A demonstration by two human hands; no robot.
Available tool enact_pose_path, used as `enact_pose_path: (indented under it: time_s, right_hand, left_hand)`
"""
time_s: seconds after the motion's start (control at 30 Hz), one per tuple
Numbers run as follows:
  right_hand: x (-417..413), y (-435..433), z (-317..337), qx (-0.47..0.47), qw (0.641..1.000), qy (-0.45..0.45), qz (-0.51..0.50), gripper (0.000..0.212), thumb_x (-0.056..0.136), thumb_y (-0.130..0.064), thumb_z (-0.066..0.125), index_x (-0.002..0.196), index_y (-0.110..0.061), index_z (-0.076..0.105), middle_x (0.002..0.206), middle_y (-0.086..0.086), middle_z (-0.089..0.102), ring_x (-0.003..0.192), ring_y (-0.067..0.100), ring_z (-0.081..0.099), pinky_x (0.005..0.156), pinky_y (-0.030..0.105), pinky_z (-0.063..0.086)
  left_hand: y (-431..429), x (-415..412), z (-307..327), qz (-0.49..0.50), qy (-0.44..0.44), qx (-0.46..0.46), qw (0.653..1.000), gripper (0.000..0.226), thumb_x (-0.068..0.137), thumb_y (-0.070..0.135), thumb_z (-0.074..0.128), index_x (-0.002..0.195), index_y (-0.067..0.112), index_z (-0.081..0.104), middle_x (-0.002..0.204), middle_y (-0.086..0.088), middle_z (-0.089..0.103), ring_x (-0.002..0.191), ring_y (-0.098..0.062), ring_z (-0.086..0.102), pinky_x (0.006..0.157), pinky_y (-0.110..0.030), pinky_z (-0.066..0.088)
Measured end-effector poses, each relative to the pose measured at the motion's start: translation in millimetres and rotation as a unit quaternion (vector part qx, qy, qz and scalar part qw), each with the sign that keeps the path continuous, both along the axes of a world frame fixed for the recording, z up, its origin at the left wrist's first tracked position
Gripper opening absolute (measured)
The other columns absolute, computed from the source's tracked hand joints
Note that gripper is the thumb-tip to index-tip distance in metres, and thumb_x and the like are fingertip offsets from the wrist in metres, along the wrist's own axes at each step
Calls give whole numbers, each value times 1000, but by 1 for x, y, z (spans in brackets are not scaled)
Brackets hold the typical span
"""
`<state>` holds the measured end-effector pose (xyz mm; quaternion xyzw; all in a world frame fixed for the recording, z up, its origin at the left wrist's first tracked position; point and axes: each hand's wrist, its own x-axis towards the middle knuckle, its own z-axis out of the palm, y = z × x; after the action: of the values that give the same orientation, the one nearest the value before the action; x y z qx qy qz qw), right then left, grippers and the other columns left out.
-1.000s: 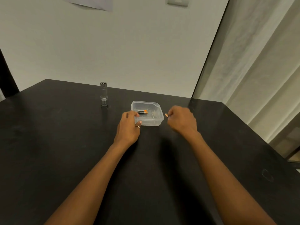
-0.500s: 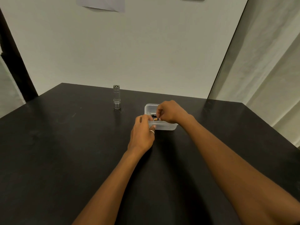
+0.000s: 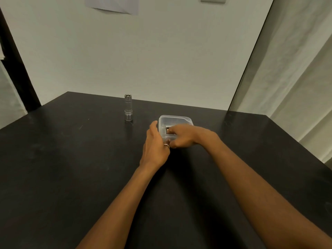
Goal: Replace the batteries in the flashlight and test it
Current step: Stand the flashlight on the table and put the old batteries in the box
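A silver flashlight stands upright on the black table, far left of my hands. A small clear plastic container sits in the middle of the table. My left hand grips the container's near-left corner, thumb up along its left wall. My right hand reaches over the near wall into the container. Its fingertips pinch a small dark battery, mostly hidden by the fingers. The rest of the container's contents are hidden by my right hand.
The table's far edge meets a white wall. A curtain hangs at the right, just past the table's right edge. A dark door frame stands at the far left.
My right hand came from beside the container to over it, then dipped inside. My left hand stayed at the container's near-left corner. The camera view shifted.
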<state>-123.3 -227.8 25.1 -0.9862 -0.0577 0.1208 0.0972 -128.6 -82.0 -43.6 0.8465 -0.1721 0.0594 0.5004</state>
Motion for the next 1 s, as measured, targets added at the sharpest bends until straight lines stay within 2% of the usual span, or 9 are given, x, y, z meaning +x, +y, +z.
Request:
enact_pose_path:
  time_s: [0.07, 0.13, 0.2, 0.33, 0.57, 0.87, 1.0]
  right_hand:
    - [3, 3, -6, -16, 1000, -7, -6, 34, 91, -32, 66, 123, -18, 63, 106, 1, 65, 102, 22, 62, 85, 30, 44]
    - [10, 2, -11, -26, 999, -21, -18, 38, 92, -36, 67, 125, -19, 62, 109, 2, 66, 103, 23, 62, 87, 31, 45]
    - [17, -1, -13, -43, 998, -26, -26, 45, 92, -39, 67, 131, -18, 60, 116, 4, 66, 101, 22, 60, 86, 31, 44]
    - [29, -11, -14, -39, 998, -29, -43, 48, 92, -31, 68, 137, -18, 57, 120, 4, 64, 99, 21, 56, 90, 31, 46]
    - [50, -26, -14, -39, 996, -33, -73, 52, 91, -32, 65, 140, -19, 54, 130, 6, 62, 111, 24, 59, 92, 32, 46]
    - [54, -27, -12, -45, 995, -31, -82, 58, 89, -33, 68, 143, -17, 51, 133, 7, 60, 114, 26, 59, 100, 37, 50]
    - [37, -29, 1, -43, 991, -101, -77, 61, 84, -37, 70, 139, -16, 52, 137, 6, 58, 120, 29, 57, 98, 38, 50]
  left_hand:
    - [-1, -1, 0, 6, 4, 5, 1000, 92, 86, -3, 65, 158, 16, 11, 152, -12, 34, 121, -25, 52, 88, -25, 41]
    - [-3, -2, 0, 12, 8, 9, 1000, 94, 87, -3, 66, 159, 14, 7, 159, -13, 22, 130, -30, 50, 92, -26, 42]
    - [-4, -2, 0, 12, 7, 13, 1000, 94, 88, -1, 68, 159, 14, 7, 161, -13, 18, 129, -30, 52, 92, -26, 42]
    - [-5, 2, -5, 14, 4, 15, 1000, 88, 93, 10, 68, 158, 16, 10, 163, -10, 15, 134, -28, 50, 94, -24, 36]
    - [-6, 5, -8, 18, -8, 17, 1000, 80, 95, 14, 67, 155, 17, 16, 161, -7, 19, 133, -25, 52, 95, -25, 39]
    - [-6, 7, -7, 21, -21, 48, 998, 68, 96, 16, 66, 151, 13, 27, 157, -8, 25, 122, -20, 57, 88, -22, 40]
    - [-5, 10, -7, 15, -22, 68, 997, 59, 97, 19, 66, 147, 13, 35, 152, -7, 31, 122, -21, 57, 89, -25, 42]
